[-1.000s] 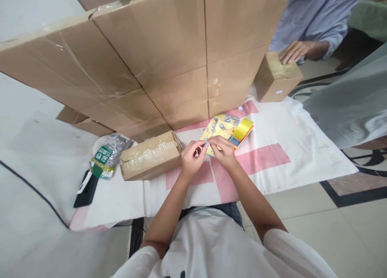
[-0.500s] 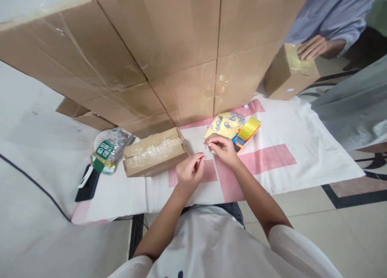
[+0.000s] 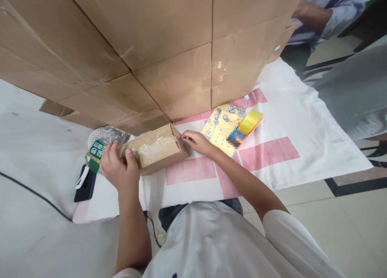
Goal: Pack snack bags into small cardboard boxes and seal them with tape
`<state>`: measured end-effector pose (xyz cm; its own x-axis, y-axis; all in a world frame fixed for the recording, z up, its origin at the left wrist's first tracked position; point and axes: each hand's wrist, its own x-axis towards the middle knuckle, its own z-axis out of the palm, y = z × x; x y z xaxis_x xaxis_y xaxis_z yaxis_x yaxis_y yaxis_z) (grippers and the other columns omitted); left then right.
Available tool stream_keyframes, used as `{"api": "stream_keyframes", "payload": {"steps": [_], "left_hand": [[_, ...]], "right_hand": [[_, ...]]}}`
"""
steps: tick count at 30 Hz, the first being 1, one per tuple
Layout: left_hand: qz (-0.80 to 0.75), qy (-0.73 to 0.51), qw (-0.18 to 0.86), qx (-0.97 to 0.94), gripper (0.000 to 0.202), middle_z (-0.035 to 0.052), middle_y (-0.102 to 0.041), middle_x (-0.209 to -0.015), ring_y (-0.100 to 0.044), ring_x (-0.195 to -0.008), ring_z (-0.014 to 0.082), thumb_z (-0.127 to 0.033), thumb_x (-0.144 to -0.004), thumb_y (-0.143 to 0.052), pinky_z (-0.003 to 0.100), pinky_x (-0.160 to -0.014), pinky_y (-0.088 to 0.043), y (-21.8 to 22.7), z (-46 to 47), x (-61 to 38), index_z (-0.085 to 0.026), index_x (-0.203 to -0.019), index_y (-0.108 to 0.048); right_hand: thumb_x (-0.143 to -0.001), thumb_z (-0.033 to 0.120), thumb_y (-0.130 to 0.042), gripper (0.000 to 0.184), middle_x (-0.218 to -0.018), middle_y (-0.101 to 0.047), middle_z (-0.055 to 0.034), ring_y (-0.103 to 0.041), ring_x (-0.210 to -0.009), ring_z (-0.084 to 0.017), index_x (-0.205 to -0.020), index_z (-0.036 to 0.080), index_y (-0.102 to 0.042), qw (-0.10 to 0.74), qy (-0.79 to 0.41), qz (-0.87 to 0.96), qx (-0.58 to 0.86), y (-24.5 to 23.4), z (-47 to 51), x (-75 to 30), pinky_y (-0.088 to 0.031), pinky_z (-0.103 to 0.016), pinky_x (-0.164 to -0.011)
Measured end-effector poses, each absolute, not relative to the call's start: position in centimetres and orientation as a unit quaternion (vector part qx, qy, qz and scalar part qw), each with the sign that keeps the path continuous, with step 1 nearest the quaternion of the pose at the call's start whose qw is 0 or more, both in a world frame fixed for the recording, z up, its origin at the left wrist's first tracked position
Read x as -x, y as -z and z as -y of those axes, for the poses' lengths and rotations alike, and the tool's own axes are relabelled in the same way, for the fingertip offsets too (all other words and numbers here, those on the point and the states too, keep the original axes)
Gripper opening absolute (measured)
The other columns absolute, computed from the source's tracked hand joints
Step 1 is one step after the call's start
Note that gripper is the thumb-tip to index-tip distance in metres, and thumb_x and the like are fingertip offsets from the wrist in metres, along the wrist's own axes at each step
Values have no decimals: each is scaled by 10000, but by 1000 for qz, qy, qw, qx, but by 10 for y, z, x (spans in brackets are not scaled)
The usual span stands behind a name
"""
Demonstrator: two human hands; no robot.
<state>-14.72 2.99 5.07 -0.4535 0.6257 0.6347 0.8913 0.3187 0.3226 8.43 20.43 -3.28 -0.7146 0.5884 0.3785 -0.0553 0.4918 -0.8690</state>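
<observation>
A small taped cardboard box (image 3: pixel 157 149) lies on the table, its right end turned toward my right hand. My left hand (image 3: pixel 119 165) grips the box's left end, thumb on top and fingers around the far side. At the right end, the pinched fingertips of my right hand (image 3: pixel 195 142) touch the end face. Something small and dark bluish shows at those fingertips, too small to name. Right of that hand lies a yellow patterned sheet (image 3: pixel 222 127), with a yellow and orange packet (image 3: pixel 250 122) on it.
Large stacked cardboard boxes (image 3: pixel 172 32) wall off the table's far side. A green and clear plastic bag (image 3: pixel 96 149) and a dark phone-like slab (image 3: pixel 84 189) lie at the left. A pink and white cloth (image 3: pixel 193 189) covers the table. Another person's arm (image 3: pixel 314 18) is at upper right.
My left hand moved left onto the small box's end. My right hand moved left to its other end. The other person's box left the table's far right corner; a labelled box edge shows behind the stack.
</observation>
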Motion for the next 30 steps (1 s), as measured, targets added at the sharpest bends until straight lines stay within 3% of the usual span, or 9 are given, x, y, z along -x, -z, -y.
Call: {"api": "stream_keyframes", "payload": {"steps": [9,15,27,30], "left_hand": [[796,341,169,471,441,162,-670,-1363,-622,-1269,347,-315,-974,-579,533,-1107,-476,-48,-27,155,-169,-1387,-627],[814,356,133,439,409,95,-719,-1292,-667,-1193,287,-311,-965,-584,484,-1072,-519,-49,-28,158,-200,-1354,-648],[829,333,113,435,414,133,-694,-1321,-638,-1250,305,-354,-1010,-527,479,-1100,-489,-52,-29,156,-190,-1367,-656],[831,334,122,428,411,144,-694,-1311,-641,-1238,316,-339,-1003,-532,496,-1091,-491,-53,-30,155,-179,-1358,-661]], "right_hand": [[-1000,268,-484,126,-937,-650,-37,-575,-822,-172,-951,211,-586,379,-492,748,233,38,-203,-92,-441,-295,-782],[-1009,210,-467,150,-998,-642,-59,-594,-886,-177,-974,201,-613,362,-490,773,177,36,-203,-95,-451,-301,-824],[-973,177,-529,152,-1065,-651,-62,-611,-884,-164,-1097,193,-615,413,-482,726,265,40,-175,-72,-475,-294,-803],[-976,201,-544,149,-1001,-654,-70,-628,-877,-173,-1051,171,-668,451,-485,686,301,42,-159,-69,-491,-305,-800]]}}
